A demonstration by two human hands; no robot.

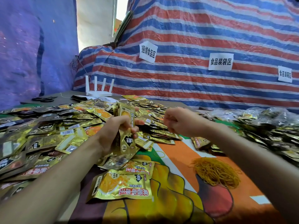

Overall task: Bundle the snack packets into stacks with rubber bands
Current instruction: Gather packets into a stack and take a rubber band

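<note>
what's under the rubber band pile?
The rubber band pile lies directly on the printed table cover, over its orange area and a red fruit shape. Nothing else shows at its edges; anything beneath its middle is covered.

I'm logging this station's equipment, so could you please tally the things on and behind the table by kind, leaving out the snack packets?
Paper signs: 3
Router: 1
Scissors: 1
Heap of rubber bands: 1
Total: 6
</note>
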